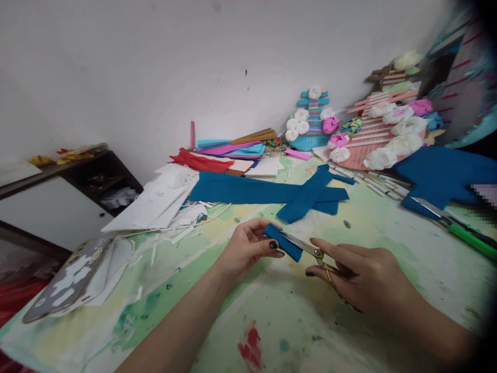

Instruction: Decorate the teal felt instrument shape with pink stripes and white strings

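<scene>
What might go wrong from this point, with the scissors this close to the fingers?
1. The scissors in the right hand point toward the left hand, tips near its thumb; a slip might nick it.
2. The left hand grips the blue strip near one end, so the other end might twist, making any cut crooked.

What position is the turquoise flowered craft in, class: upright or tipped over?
Upright: the craft has its neck above its broad body.

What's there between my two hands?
In the head view, a small blue strip, held by your left hand, and the scissors, held by your right hand, their blades at the strip.
</scene>
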`<action>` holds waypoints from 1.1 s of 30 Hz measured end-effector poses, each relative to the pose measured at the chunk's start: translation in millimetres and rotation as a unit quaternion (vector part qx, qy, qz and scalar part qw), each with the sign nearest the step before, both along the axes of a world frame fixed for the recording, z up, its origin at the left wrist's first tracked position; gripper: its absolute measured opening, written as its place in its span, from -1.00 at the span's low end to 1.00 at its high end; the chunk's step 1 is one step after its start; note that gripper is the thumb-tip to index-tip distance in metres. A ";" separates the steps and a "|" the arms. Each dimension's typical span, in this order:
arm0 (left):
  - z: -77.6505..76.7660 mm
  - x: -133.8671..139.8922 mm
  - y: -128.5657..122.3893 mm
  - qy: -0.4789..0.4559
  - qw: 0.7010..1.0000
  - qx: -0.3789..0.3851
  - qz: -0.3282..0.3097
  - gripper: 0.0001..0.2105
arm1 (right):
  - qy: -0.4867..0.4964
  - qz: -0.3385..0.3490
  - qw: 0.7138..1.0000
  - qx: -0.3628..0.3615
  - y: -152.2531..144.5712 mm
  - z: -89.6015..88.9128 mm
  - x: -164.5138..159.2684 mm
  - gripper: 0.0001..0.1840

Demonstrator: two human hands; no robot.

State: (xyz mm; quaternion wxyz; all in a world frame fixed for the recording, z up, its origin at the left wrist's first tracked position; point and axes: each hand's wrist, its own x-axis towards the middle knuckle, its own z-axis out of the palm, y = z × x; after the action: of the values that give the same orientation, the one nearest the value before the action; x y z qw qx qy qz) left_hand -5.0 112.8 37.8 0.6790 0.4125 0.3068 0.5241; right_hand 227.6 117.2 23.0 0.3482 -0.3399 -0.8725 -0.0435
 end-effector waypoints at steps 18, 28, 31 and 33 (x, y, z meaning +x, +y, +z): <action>-1.7 1.6 0.5 0.007 1.000 -0.011 -0.009 -0.73 | -0.012 0.008 0.999 0.030 5.6 -5.0 -0.7 -0.58; -3.1 1.8 -0.8 0.004 1.000 -0.020 -0.005 -0.72 | 0.035 0.014 0.999 -0.036 -0.1 4.0 -2.0 -0.57; -3.0 2.0 -0.8 0.003 1.000 -0.022 -0.008 -0.71 | 0.035 0.015 0.999 -0.035 -0.1 4.2 -2.3 -0.57; -2.5 2.2 -0.4 0.001 1.000 -0.023 -0.011 -0.71 | 0.032 0.015 0.999 -0.032 0.4 3.1 -2.8 -0.57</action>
State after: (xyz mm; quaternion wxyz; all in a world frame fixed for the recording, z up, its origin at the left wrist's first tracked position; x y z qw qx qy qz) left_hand -2.8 112.4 35.3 0.6935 0.4007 0.3154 0.5090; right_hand 224.8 117.6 26.1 0.3659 -0.3391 -0.8667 0.0007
